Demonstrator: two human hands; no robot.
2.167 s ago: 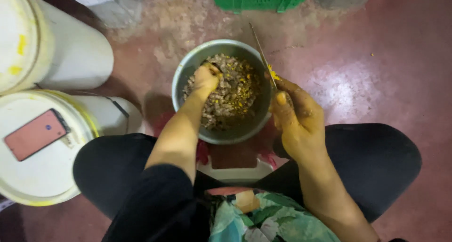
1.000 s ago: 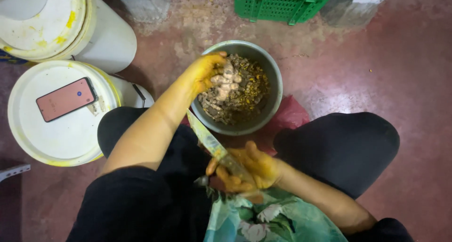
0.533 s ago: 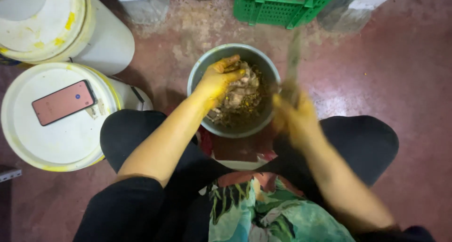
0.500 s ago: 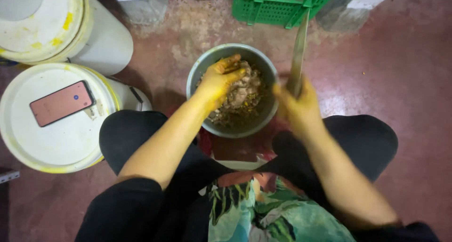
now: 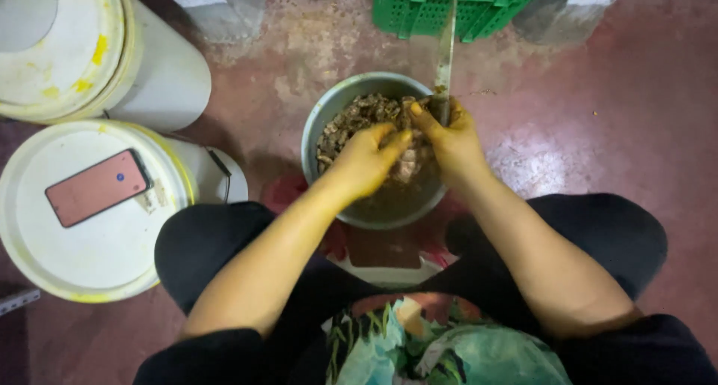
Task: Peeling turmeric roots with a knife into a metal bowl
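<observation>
A grey metal bowl [image 5: 323, 119] stands on the floor between my knees, filled with brownish-yellow chopped pieces [image 5: 357, 114]. My left hand [image 5: 366, 160], stained yellow, rests in the bowl and pinches a pale piece against my right hand. My right hand [image 5: 447, 134] is over the bowl's right side and grips a long knife [image 5: 444, 52] whose blade points away from me, past the rim. Both hands meet above the bowl's middle.
Two white lidded buckets stand at the left; the nearer bucket [image 5: 90, 258] carries a red phone [image 5: 97, 187] on its lid, the farther bucket [image 5: 60, 52] has yellow stains. A green plastic crate [image 5: 479, 7] sits beyond the bowl. The floor is reddish concrete.
My right hand with the knife came up from near my lap to the bowl's right side and closed in on my left hand. The left hand stayed in the bowl.
</observation>
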